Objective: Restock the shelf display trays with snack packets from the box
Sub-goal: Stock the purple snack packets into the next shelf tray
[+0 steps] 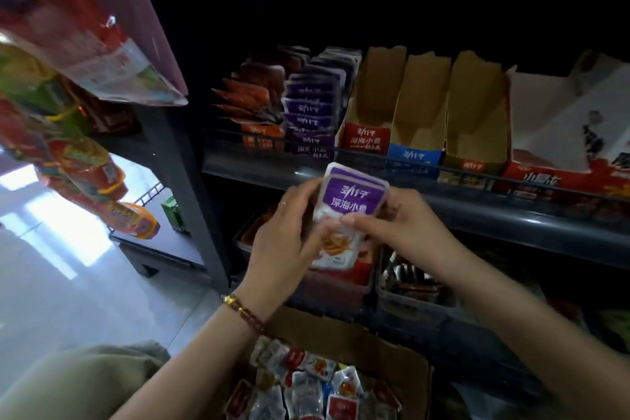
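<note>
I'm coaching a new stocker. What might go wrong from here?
The left hand and right hand hold the packets as a loose stack; some may slip into the box below.
The purple tray looks nearly full, so forcing more in may spill some.
The empty red tray beside it looks alike; a mix-up is possible.

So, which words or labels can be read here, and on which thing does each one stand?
"劲仔 深海小鱼": the held purple packet.
"劲仔 深海小鱼": red tray, front.
"劲仔": blue tray, front.
"劲仔": purple tray, front.
Red box at far right: too blurred.
Loose snack packets below: too small.
</note>
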`<state>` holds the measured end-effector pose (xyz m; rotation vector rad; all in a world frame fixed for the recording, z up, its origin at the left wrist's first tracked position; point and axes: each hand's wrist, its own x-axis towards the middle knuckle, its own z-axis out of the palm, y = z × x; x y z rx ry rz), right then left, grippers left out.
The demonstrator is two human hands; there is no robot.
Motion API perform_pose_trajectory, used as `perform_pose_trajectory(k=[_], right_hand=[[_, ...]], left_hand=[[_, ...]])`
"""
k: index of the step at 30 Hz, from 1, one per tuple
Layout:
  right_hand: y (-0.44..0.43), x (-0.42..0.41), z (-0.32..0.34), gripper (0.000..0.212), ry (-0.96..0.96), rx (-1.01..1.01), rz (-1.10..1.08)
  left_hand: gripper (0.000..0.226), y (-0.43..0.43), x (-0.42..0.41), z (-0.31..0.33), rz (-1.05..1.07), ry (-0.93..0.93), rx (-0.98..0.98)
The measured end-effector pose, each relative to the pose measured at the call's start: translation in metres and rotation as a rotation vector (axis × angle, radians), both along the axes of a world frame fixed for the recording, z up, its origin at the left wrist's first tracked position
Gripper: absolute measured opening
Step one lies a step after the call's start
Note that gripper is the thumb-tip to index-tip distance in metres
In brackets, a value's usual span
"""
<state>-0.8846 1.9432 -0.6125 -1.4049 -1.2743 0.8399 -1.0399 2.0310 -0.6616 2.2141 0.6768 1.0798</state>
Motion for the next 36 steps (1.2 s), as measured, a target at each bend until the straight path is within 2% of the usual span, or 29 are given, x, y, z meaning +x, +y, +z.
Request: perform_pose_trajectory(k=[2,6,9,11,14,16,18,20,22,24,26,29,32,34,36], right_hand=[[0.014,0.009,0.019,0.018,0.009,0.158,-0.043],[0.037,0.026,0.05,0.02,0.191,0.463,-0.183],[0.052,0.038,0.065,0.021,0.366,0.626,-0.21],[0.062,0.039,0.069,0.023,0.433,0.655,-0.24],[0.075,0.033,0.066,0.042,0.489,0.671,-0.306],[0.083,0.026,0.063,0.047,0.511,0.682,-0.342],[0.09,0.021,0.063,0.043,0.552,0.681,-0.358],[0.093,0.017,0.066,0.038,0.601,0.681,-0.328],[0.091,0.014,0.068,0.027,0.63,0.689,-0.267],[0.084,0.012,0.066,0.018,0.633,0.708,-0.241],[0.075,0.014,0.061,0.018,0.602,0.705,-0.246],[0.063,0.029,0.051,0.022,0.475,0.571,-0.221],[0.05,0.046,0.048,0.014,0.112,0.267,-0.11],[0.047,0.049,0.046,0.023,-0.084,0.058,0.052],[0.05,0.043,0.041,0.023,-0.284,-0.049,0.157]], left_hand=[[0.05,0.026,0.007,0.008,0.087,0.012,0.173],[0.046,0.07,0.014,0.004,0.267,0.116,0.468],[0.044,0.08,0.014,-0.002,0.314,0.063,0.477],[0.044,0.082,0.016,-0.003,0.306,0.066,0.444],[0.043,0.08,0.018,0.0,0.304,0.094,0.531],[0.044,0.079,0.018,0.002,0.319,0.12,0.592],[0.045,0.08,0.017,0.003,0.335,0.101,0.528],[0.045,0.078,0.018,0.008,0.307,0.011,0.367],[0.035,0.076,0.018,0.015,0.239,-0.094,0.232],[0.019,0.077,0.016,0.019,0.194,-0.109,0.265],[0.018,0.081,0.015,0.019,0.145,-0.043,0.34],[0.033,0.088,0.015,0.011,0.134,0.086,0.363],[0.042,0.092,0.018,0.004,0.183,0.195,0.417],[0.043,0.094,0.02,0.003,0.213,0.228,0.468],[0.042,0.097,0.02,0.006,0.213,0.228,0.475]])
